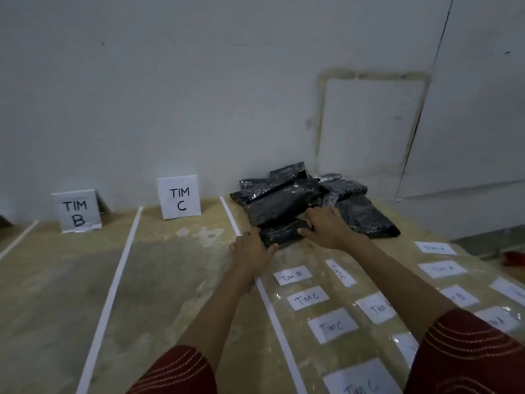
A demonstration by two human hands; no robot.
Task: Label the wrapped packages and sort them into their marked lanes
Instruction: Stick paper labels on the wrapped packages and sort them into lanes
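A pile of black wrapped packages lies against the wall at the far right of the table. Its nearest package sits at the front of the pile. My left hand grips that package's near left corner, thumb along its front edge. My right hand rests on the package's right end, fingers curled over its top. White paper labels reading TIM B and TIM C lie in rows under clear film on the right. Standing cards mark lanes TIM B and TIM C.
White tape strips divide the tan table into lanes running toward the wall. More labels lie further right. A red object sits at the right edge. A grey wall stands behind the table.
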